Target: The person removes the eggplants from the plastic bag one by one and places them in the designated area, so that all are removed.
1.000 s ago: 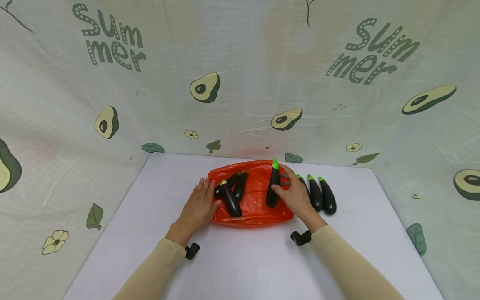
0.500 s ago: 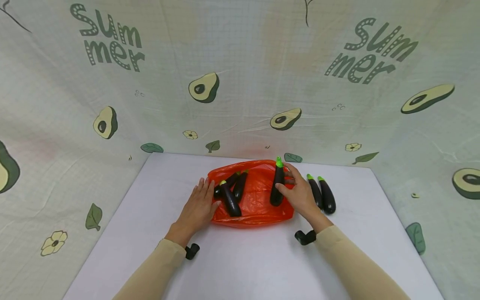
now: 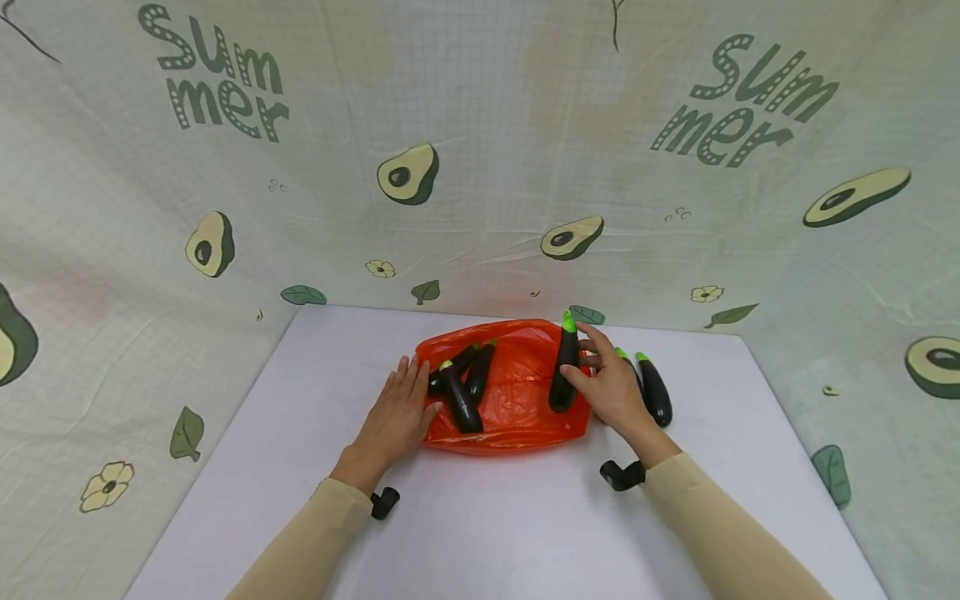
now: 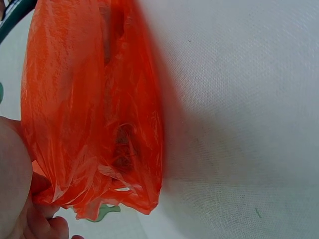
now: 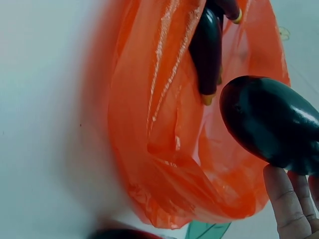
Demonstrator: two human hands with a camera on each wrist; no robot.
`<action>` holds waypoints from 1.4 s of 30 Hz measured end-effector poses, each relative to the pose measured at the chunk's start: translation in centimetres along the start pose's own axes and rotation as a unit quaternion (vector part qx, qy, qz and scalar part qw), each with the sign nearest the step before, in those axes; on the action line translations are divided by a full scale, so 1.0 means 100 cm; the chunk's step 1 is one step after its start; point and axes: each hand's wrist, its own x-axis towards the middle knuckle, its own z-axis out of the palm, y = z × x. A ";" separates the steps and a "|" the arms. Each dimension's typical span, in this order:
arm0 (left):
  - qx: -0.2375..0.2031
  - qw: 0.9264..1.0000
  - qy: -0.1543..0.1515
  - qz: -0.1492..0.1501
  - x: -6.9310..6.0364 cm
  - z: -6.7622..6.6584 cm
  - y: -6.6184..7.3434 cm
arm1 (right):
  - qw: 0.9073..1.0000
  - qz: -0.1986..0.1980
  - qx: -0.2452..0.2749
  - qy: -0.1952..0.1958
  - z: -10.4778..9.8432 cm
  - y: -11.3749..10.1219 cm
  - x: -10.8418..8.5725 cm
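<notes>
Right hand (image 3: 617, 394) pinching an eggplant (image 3: 564, 379) over the right side of a red plastic bag (image 3: 517, 408), long axis near-to-far, green stem (image 3: 568, 322) pointing far, left hand (image 3: 395, 411) straight-fingered at bag's left edge

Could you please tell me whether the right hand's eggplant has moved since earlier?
Yes, the held eggplant has shifted rightward in the head view, against the printed avocado above it.

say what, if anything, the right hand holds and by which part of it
The right hand holds an eggplant by its dark body, below the green cap.
</notes>
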 end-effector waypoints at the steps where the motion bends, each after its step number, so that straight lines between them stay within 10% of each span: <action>1: 0.000 1.000 0.000 0.001 0.000 0.000 0.000 | 1.000 -0.004 0.000 0.002 -0.001 0.000 0.000; 42: 0.007 1.000 0.001 0.017 -0.001 0.003 -0.005 | 0.987 0.064 -0.141 0.049 -0.116 0.090 -0.002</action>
